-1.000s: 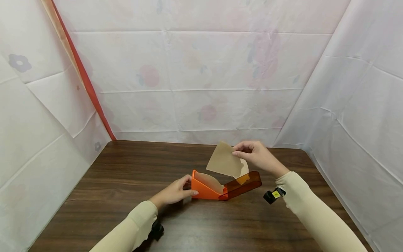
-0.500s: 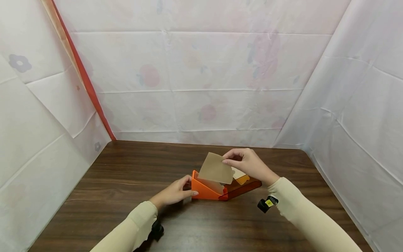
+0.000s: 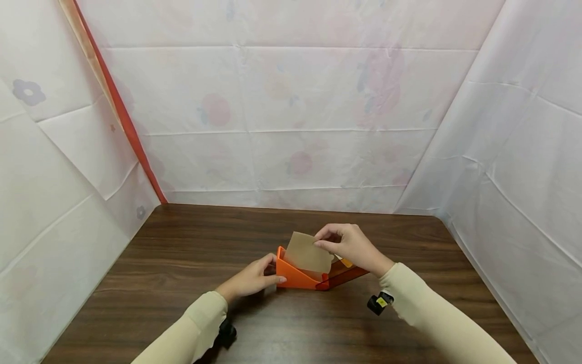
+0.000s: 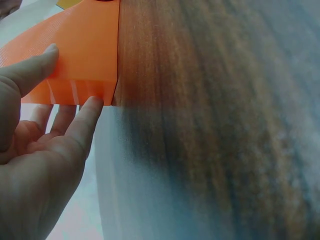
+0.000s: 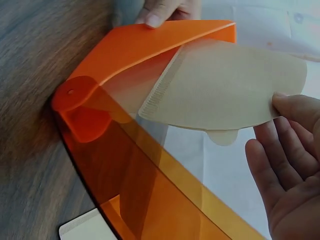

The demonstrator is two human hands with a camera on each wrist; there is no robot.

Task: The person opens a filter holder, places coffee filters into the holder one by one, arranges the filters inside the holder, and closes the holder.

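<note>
My right hand [image 3: 352,246] pinches the edge of a tan paper coffee filter [image 3: 306,254] between thumb and fingers. The filter's crimped lower edge dips into the open mouth of an orange filter holder [image 3: 294,277], as the right wrist view shows. Inside the holder, more tan paper shows beneath the held filter [image 5: 225,82]. My left hand [image 3: 247,279] grips the holder's left end, thumb [image 4: 47,57] on the near side and fingers at the end wall. The holder's hinged see-through amber lid [image 3: 345,275] is swung open to the right.
Another pale coffee filter [image 5: 87,230] lies on the dark wood table [image 3: 218,232], partly behind the lid. Hanging white sheets [image 3: 291,116] stand behind the table and along both sides.
My right hand has moved left and down, bringing the coffee filter from above the lid into the holder's mouth. My left hand and the holder stay in place.
</note>
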